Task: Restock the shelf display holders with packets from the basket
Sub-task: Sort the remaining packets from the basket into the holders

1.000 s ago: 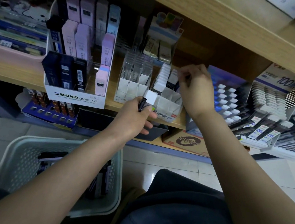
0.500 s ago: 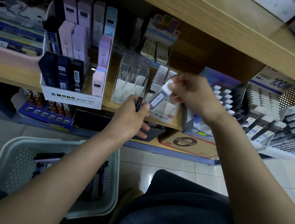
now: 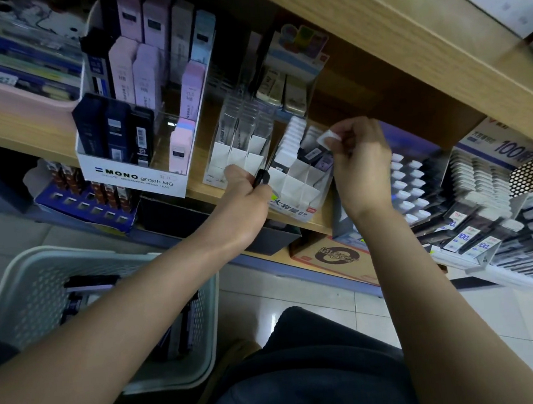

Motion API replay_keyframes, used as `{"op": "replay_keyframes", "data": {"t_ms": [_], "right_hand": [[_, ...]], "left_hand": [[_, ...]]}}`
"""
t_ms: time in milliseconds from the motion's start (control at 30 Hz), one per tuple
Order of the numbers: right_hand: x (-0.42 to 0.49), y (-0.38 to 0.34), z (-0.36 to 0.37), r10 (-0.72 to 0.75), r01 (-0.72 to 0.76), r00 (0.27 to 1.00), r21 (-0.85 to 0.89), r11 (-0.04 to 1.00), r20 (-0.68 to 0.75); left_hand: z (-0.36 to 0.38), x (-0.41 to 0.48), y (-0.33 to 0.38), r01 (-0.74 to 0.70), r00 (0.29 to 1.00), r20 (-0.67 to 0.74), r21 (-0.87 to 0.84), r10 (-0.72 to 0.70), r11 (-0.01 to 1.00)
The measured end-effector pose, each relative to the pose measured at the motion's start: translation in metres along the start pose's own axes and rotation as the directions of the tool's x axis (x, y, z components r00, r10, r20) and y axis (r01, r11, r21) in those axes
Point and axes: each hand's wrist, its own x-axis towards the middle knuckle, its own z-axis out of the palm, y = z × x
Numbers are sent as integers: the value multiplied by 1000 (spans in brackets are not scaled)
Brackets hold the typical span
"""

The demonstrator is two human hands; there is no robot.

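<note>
My right hand (image 3: 363,164) pinches a small white-topped packet (image 3: 329,139) above the right side of the white display holder (image 3: 296,188) on the wooden shelf. A row of white-topped packets (image 3: 292,138) fills that holder's left column. My left hand (image 3: 245,200) grips dark packets (image 3: 261,178) at the holder's front left corner. An empty clear holder (image 3: 240,139) stands just left of it. The pale green basket (image 3: 27,280) sits on the floor at lower left with several dark packets (image 3: 88,283) inside.
A MONO graph display box (image 3: 134,178) with pencil-lead cases stands left on the shelf (image 3: 10,127). Pen racks (image 3: 483,189) crowd the right. An upper shelf board (image 3: 388,30) overhangs. A brown carton (image 3: 334,255) and a black bin (image 3: 271,240) sit below. My knee (image 3: 322,374) is at the bottom.
My right hand took a packet from my left hand's bundle, then carried it right and up over the holder's right side. My left hand stayed at the holder's front.
</note>
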Motion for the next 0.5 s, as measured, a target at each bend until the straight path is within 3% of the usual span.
{"op": "replay_keyframes", "data": {"t_ms": [133, 300, 433, 500], "right_hand": [[-1, 1, 5, -27, 42, 994, -153, 987, 101], [-1, -1, 9, -16, 60, 989, -301, 952, 148], [-7, -15, 7, -8, 24, 991, -119, 993, 132], [-13, -28, 4, 50, -58, 973, 27, 998, 227]], "left_hand": [[-3, -6, 2, -147, 989, 45, 110, 143, 983], [-3, -7, 2, -184, 981, 74, 107, 177, 977], [-2, -6, 3, -109, 994, 25, 55, 108, 992], [-2, -6, 3, -85, 996, 5, 46, 85, 995]]}}
